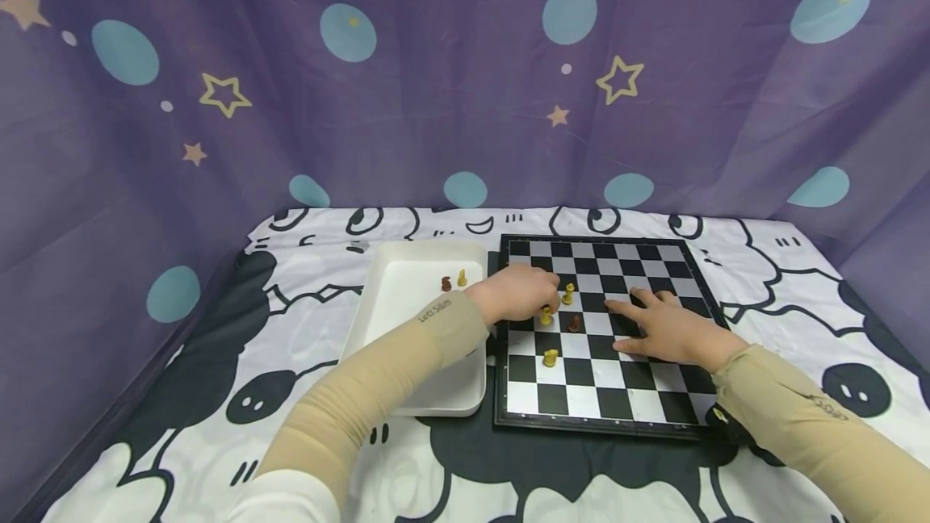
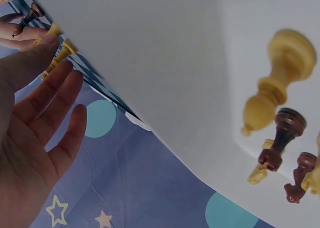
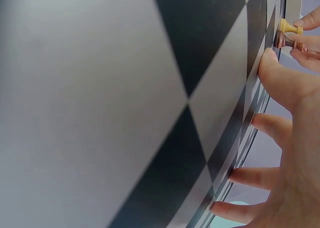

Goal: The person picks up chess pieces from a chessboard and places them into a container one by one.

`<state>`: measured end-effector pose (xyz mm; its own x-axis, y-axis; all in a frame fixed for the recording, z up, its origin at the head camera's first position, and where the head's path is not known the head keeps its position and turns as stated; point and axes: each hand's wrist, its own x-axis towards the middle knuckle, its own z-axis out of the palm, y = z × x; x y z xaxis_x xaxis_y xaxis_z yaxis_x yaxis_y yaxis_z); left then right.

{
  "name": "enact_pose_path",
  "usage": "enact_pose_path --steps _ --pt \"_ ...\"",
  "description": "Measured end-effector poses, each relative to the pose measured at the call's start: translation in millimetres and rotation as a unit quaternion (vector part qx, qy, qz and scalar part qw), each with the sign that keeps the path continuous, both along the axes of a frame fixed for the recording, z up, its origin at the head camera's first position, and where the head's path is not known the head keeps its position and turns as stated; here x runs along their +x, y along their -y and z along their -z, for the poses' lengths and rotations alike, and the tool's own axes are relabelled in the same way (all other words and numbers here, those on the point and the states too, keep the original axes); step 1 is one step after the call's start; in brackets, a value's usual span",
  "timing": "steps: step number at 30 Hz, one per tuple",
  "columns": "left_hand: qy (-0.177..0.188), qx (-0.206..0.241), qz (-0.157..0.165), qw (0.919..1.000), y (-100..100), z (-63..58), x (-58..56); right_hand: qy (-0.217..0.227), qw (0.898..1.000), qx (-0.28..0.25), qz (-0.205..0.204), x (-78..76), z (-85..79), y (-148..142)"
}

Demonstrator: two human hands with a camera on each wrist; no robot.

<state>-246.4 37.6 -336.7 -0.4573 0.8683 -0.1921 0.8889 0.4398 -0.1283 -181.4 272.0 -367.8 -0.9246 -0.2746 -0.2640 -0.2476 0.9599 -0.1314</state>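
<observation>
My left hand [image 1: 519, 292] reaches over the left side of a black-and-white chessboard [image 1: 596, 428]. Its thumb and finger pinch a yellow chess piece [image 1: 546, 316] by its upper part; in the right wrist view this piece [image 3: 288, 26] appears between the fingertips. Close by stand another yellow chess piece [image 1: 568, 294] and a brown chess piece [image 1: 575, 323]. Nearer the front edge is a yellow knight [image 1: 550, 357]. My right hand [image 1: 668, 328] rests with spread fingers on the right half of the board, its fingertips touching the squares.
Left of the board, a white tray [image 1: 395, 285] holds several pieces, among them a yellow bishop [image 2: 277, 80] and a brown knight [image 2: 300, 178]. The left forearm crosses above the tray. A patterned cloth [image 1: 407, 474] covers the table; a purple curtain [image 1: 450, 119] hangs behind.
</observation>
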Motion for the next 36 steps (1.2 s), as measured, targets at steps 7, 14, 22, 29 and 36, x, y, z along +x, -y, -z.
enact_pose_path --steps 7,14,22,29,36 --pt "-0.007 -0.006 0.007 0.9999 0 -1.8 1.2 0.004 1.0 -0.002 0.001 0.1 0.0 0" --pt "-0.013 -0.005 0.017 0.9998 1 -2.4 1.6 0.009 1.0 -0.007 0.003 1.3 0.1 1" --pt "-0.037 0.016 0.026 0.9989 4 -7.5 0.5 0.005 1.0 -0.005 0.002 1.1 -1.0 1" --pt "-0.034 0.017 0.025 0.999 10 -7.7 1.6 0.002 1.0 -0.005 0.002 1.5 -0.9 1" --pt "-0.043 0.028 0.034 0.9981 16 -8.2 0.9 0.0 1.0 -0.003 0.003 2.0 -1.2 1"
